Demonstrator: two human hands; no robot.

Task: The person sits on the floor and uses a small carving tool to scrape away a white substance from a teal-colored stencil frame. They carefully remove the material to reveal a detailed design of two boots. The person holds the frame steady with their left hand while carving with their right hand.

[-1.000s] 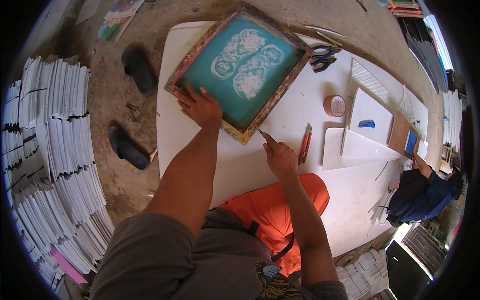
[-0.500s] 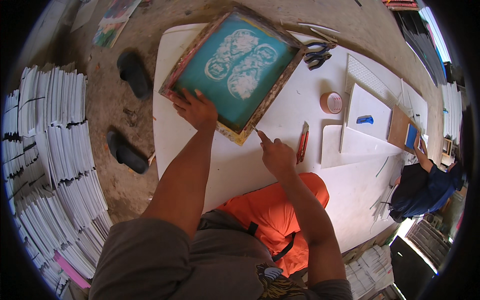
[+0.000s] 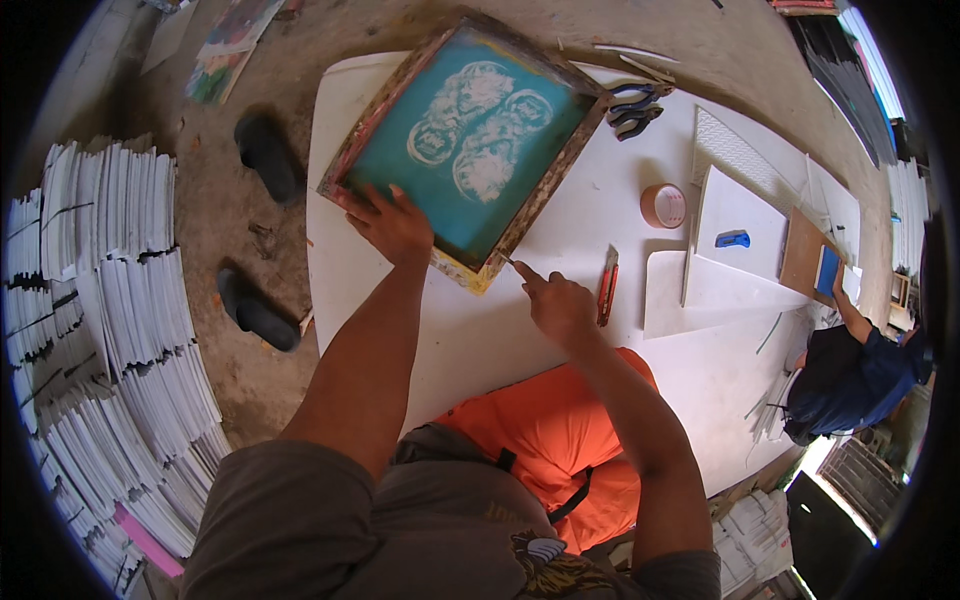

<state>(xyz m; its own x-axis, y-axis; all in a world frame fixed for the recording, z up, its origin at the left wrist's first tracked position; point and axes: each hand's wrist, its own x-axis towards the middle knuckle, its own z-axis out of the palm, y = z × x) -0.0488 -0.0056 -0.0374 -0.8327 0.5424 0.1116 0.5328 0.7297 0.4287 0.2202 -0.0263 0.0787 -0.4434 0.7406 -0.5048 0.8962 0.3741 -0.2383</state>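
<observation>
A wooden-framed printing screen [image 3: 400, 180] with teal mesh and a pale printed figure lies tilted on the white table. My left hand [image 3: 395, 228] rests over its near left edge, fingers spread on the frame and mesh. My right hand [image 3: 558, 305] is closed around a thin, pointed tool [image 3: 508, 260], index finger stretched along it. The tool's tip meets the yellow-stained near corner of the frame; most of the tool is hidden in my fist, so its kind cannot be told. A red utility knife [image 3: 608, 285] lies just right of that hand.
Pliers [image 3: 632, 112] and a roll of brown tape [image 3: 662, 206] lie on the white table [image 3: 480, 350]. White boards [image 3: 735, 215] carry a blue cutter [image 3: 732, 239]. At right, another person [image 3: 850, 370] touches a brown board [image 3: 803, 250]. Paper stacks [image 3: 110, 300] and black sandals [image 3: 265, 155] are at left.
My right hand and the tool tip have shifted very slightly at the frame's corner. My left hand stays on the frame, and the view has moved a little.
</observation>
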